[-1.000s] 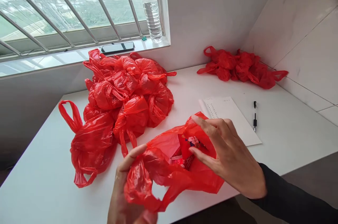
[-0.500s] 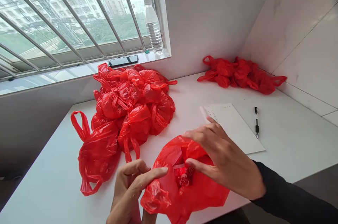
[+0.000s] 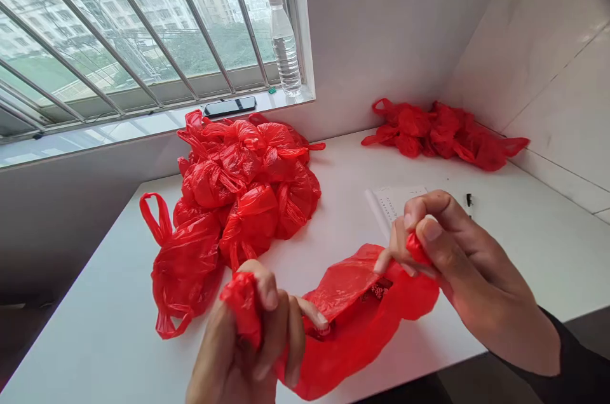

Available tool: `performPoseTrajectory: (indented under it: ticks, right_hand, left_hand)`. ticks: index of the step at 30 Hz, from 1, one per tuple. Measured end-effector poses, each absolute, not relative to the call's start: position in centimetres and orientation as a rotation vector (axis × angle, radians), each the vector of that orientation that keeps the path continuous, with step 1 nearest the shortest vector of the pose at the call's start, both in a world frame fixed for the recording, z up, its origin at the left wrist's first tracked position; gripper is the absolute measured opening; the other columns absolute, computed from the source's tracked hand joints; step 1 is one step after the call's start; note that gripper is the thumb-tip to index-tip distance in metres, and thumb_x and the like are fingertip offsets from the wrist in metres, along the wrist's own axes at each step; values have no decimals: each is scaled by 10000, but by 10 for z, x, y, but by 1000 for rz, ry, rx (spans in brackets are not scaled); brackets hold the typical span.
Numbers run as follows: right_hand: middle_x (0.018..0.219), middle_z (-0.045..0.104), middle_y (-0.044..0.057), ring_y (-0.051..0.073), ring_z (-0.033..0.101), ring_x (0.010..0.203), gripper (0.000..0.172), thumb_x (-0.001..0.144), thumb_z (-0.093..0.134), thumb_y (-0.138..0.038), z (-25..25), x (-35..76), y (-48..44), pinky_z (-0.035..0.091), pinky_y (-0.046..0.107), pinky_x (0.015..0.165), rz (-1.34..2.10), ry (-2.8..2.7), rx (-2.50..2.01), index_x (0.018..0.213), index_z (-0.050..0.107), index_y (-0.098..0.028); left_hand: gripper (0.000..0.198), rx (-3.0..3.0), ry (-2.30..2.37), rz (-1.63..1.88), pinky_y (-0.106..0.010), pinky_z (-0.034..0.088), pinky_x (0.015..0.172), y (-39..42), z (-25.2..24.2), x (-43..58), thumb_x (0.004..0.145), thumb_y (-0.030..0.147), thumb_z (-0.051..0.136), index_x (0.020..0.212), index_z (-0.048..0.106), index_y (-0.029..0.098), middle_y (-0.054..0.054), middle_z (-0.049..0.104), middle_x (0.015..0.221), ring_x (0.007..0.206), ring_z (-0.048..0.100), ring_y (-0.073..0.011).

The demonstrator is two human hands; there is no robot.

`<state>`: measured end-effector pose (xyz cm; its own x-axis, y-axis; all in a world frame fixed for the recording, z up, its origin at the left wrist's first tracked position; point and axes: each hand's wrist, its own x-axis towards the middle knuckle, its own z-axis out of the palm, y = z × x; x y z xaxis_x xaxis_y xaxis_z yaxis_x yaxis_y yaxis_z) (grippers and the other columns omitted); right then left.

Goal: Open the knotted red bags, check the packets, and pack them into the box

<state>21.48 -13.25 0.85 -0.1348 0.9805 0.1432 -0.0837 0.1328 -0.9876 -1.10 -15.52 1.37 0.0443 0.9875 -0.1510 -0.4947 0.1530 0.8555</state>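
Observation:
A red plastic bag (image 3: 355, 315) with small packets inside lies at the near edge of the white table (image 3: 333, 213). My left hand (image 3: 257, 347) is closed round its left handle. My right hand (image 3: 452, 258) pinches the right handle between thumb and fingers, and the two hands hold the handles apart. Behind the bag is a pile of several knotted red bags (image 3: 243, 188), with one loose red bag (image 3: 183, 264) at its front left.
A second heap of red bags (image 3: 443, 131) lies in the back right corner by the tiled wall. A sheet of paper (image 3: 393, 204) and a pen (image 3: 469, 199) are behind my right hand. A water bottle (image 3: 286, 42) and a phone (image 3: 229, 105) sit on the windowsill.
Both hands left the bag's open mouth, took hold of its two handles and pulled them apart sideways. The view shifted slightly.

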Motion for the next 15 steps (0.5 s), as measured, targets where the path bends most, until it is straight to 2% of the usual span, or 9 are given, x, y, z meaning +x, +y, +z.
performPoseTrajectory:
  ticks: [3, 6, 8, 11, 13, 15]
  right_hand:
    - [811, 570, -37, 114, 552, 655, 212, 1008, 543, -510, 17, 206, -139, 532, 243, 654, 1160, -1437, -1101, 1103, 502, -325]
    - [838, 626, -46, 87, 594, 680, 89, 1035, 533, -411, 24, 199, -142, 514, 193, 649, 1052, -1577, -1060, 1054, 564, -330]
    - [828, 627, -54, 70, 601, 692, 131, 1056, 497, -351, 27, 195, -141, 520, 174, 675, 992, -1655, -959, 984, 598, -309]
    - [790, 631, -46, 87, 607, 736, 173, 1059, 488, -335, 30, 191, -137, 542, 197, 723, 901, -1733, -797, 945, 596, -261]
    - [789, 647, -38, 100, 615, 782, 197, 1064, 476, -318, 32, 188, -134, 556, 232, 838, 789, -1787, -709, 927, 590, -234]
    - [871, 674, -24, 106, 633, 881, 200, 1057, 491, -282, 35, 187, -131, 505, 265, 1034, 647, -1842, -696, 909, 611, -220]
  left_hand:
    - [288, 812, 915, 1216, -333, 527, 694, -150, 18, -5, 926, 491, 536, 972, 657, 234, 1, 510, 684, 648, 536, -173]
    - [289, 895, 1144, 1238, -287, 529, 758, -150, 19, 6, 844, 401, 711, 1094, 659, 265, -25, 620, 873, 829, 581, -188]
    - [187, 978, 1251, 1245, -238, 507, 687, -150, 20, 15, 879, 410, 703, 979, 685, 253, -13, 612, 803, 762, 565, -159]
    - [257, 1166, 1203, 1171, -240, 473, 566, -144, 22, 22, 945, 446, 615, 834, 703, 233, 8, 544, 622, 579, 498, -136]
    - [207, 1273, 1197, 1156, -260, 505, 577, -141, 22, 22, 932, 422, 636, 928, 739, 243, -3, 608, 651, 595, 559, -156]
    - [227, 1379, 1232, 1161, -282, 551, 628, -143, 21, 20, 891, 392, 689, 1068, 746, 261, -37, 707, 805, 719, 653, -202]
